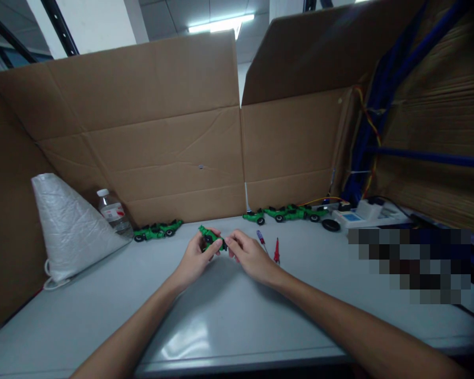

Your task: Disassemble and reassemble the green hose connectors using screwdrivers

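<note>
Above the middle of the table, my left hand (193, 258) is closed around a small green toy car (207, 235) with black parts. The car is tilted, its left end pointing up and away. My right hand (249, 255) pinches with thumb and fingers at the car's right end, beside a black part there. What lies between those fingertips is too small to make out. Just right of my right hand, a screwdriver (260, 237) with a purple-and-red handle and a red pointed tool (277, 250) lie on the table.
Along the back cardboard wall (161, 168) stand more green toy cars (158, 230), with others (288, 213) at right. A bottle (114, 213) and a silvery bag (75, 231) are at left. A power strip (351, 218) and black ring (331, 225) sit at right.
</note>
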Demonstrator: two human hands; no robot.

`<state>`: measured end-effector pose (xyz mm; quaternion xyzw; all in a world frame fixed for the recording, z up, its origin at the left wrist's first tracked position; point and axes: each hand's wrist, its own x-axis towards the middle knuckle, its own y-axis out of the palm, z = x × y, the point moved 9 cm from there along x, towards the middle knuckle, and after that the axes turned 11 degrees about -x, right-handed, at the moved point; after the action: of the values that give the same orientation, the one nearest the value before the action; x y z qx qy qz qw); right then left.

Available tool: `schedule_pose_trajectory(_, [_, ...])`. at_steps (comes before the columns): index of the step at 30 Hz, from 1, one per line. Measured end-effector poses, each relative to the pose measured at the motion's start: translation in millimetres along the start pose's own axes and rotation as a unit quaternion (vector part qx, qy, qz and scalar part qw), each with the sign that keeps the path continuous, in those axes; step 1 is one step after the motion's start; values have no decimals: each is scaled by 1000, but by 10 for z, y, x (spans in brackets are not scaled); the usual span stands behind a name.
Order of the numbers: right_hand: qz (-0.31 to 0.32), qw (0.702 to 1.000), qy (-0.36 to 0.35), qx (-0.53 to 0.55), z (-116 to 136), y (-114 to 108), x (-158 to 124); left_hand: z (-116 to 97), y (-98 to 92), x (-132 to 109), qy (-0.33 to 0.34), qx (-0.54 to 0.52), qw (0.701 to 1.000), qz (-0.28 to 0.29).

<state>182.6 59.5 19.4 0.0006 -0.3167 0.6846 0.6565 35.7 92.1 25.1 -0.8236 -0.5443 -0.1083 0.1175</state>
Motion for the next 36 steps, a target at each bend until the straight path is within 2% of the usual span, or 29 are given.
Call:
schedule_pose_trajectory(5, [25,1000,-11,7,8,73,-23,3,-61,24,0,-1,1000,-25])
schedule_pose_trajectory(9, [23,999,-18,-13,22,66,-27,-7,-78,24,4,2,999,-33])
schedule_pose_trajectory(12, [26,999,-16,-19,6,66,-15,3,-65,16,1,1,1000,-24])
schedule_pose_trajectory(18, [62,997,35,22,-168,157,11,-78,31,-26,8,7,1000,1])
schedule_pose_trajectory(22, [22,999,28,-10,-180,73,46,-127,111,-60,3,5,1000,20])
schedule_pose_trajectory(25, [-11,999,7,-34,-137,-11,53,-113,95,-58,-1,9,1000,17])
schedule_pose_trajectory(31, [0,999,-3,-34,-84,-9,22,0,-28,-17,-9,0,999,-30])
schedule_pose_trajectory(34, [2,1000,20,-22,-162,23,27,73,41,-25,-22,-18,999,-25])
schedule_pose_trajectory(36, [0,999,39,-12,-241,49,35,39,109,-35,3,-8,1000,-11])
